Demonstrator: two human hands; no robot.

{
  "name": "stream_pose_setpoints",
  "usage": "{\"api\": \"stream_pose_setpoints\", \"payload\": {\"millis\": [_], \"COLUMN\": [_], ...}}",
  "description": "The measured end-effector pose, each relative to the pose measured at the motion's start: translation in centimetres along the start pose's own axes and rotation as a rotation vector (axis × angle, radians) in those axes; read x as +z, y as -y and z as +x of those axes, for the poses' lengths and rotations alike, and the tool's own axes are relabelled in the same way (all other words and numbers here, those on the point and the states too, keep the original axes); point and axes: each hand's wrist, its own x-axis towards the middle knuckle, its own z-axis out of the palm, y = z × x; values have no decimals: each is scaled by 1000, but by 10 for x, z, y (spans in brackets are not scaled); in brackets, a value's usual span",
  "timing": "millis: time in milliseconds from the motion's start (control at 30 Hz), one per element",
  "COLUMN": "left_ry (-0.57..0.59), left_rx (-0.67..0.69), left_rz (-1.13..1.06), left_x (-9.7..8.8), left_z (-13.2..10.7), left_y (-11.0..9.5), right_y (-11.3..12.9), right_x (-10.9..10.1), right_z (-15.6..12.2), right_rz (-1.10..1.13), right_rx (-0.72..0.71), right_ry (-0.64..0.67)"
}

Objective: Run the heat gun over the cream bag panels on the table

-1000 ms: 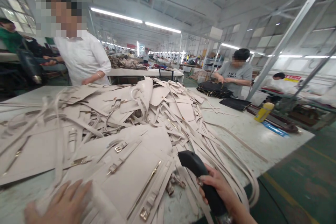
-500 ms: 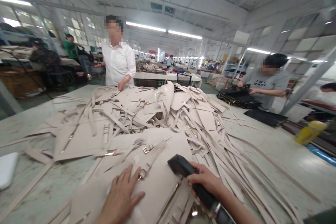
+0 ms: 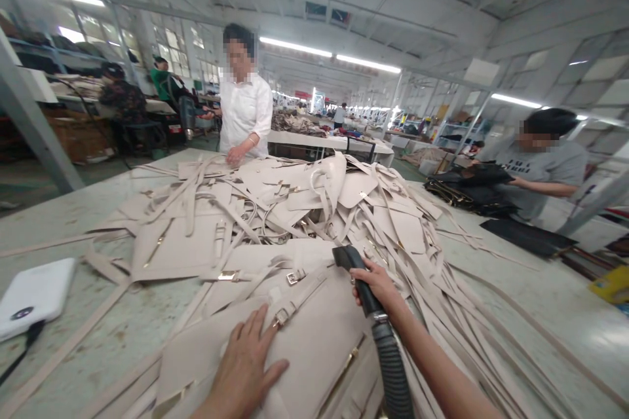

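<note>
My left hand [image 3: 246, 366] lies flat, fingers spread, on a large beige leather bag panel [image 3: 304, 340] with buckled straps and a gold bar. My right hand [image 3: 376, 285] is wrapped round the black nozzle [image 3: 351, 262] of a ribbed black hose [image 3: 393, 373], whose tip points down at the upper edge of the panel near a small gold buckle [image 3: 295, 277]. Behind the panel rises a big heap of beige panels and straps [image 3: 314, 203].
A white flat device [image 3: 34, 298] with a cable lies on the table's left. A person in a white shirt [image 3: 244, 114] stands at the far side. At the right a person in grey [image 3: 545, 163] handles black bags [image 3: 472, 186]. A grey post [image 3: 34, 124] stands at left.
My view has swung left and the white device has come into sight. My right hand carried the nozzle forward up the panel. My left hand moved right onto the panel and stays flat.
</note>
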Motion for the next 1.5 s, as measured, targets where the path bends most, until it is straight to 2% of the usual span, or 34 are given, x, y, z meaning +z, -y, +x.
{"api": "stream_pose_setpoints", "payload": {"millis": [100,200,333,467,667,733,833,900,967,1067,1167,1267,1367,1500], "left_ry": [14,61,106,87,-5,-37,-84,-159,-191,-80,-27,-7,39,39], "left_rx": [-3,9,18,8,42,82,158,88,-82,-264,-332,-351,-336,-293], "left_rz": [-27,-49,-58,-46,-56,-81,-184,-274,-362,-490,-575,-664,-692,-735], "left_x": [-1,-3,-7,-6,3,5,0,-7,-14,-20,-20,-21,-25,-24], "left_z": [0,0,-1,-1,-2,-1,-4,-12,-26,-52,-73,-82,-87,-94], "left_y": [0,-2,-6,-8,-3,1,16,31,46,61,63,62,66,70], "right_y": [-2,-13,-24,-17,-12,-14,-15,-11,-5,5,7,-1,-14,-20], "right_x": [-20,-23,-11,-13,-28,-27,-21,-17,-14,-4,17,47,74,97], "right_z": [-25,-30,3,27,-5,-10,-5,-4,-12,-45,-88,-121,-136,-130], "right_rz": [11,5,-20,-41,-89,-117,-165,-191,-200,-191,-174,-78,-10,-26], "right_rx": [37,86,118,104,158,174,114,42,-10,-15,20,116,200,227], "right_ry": [41,85,65,-27,-1,-8,-118,-216,-256,-148,28,243,414,520]}}
